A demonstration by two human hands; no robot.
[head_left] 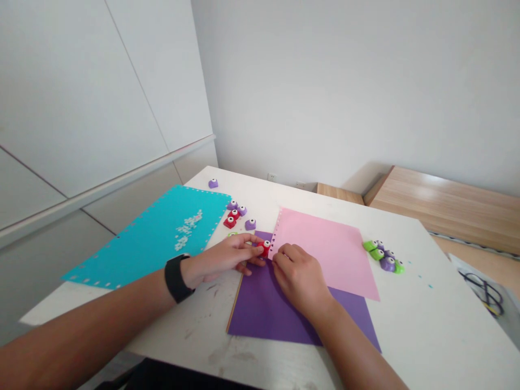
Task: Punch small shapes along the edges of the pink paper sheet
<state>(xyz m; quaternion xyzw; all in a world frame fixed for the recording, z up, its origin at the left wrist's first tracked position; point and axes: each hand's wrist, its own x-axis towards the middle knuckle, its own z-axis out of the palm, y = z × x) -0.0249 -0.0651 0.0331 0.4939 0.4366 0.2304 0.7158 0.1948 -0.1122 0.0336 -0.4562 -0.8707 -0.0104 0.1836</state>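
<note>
My left hand [239, 253], with a black band on its wrist, is closed around a small red craft punch [265, 248]. The punch sits at the left edge of a pink paper sheet [325, 244], where a row of punched holes runs along the border. My right hand [298, 273] pinches that same edge near its lower left corner, fingers curled. Beneath the pink sheet lies a purple paper stack [268, 314], partly covered by it and by my right forearm.
Left of my hands is a turquoise sheet [162, 238] with punched edges and pale cut-outs [188, 229] on it. Several red and purple punches [231, 218] stand beyond my left hand. More green and purple punches [384, 257] are grouped at right on the white table [426, 314].
</note>
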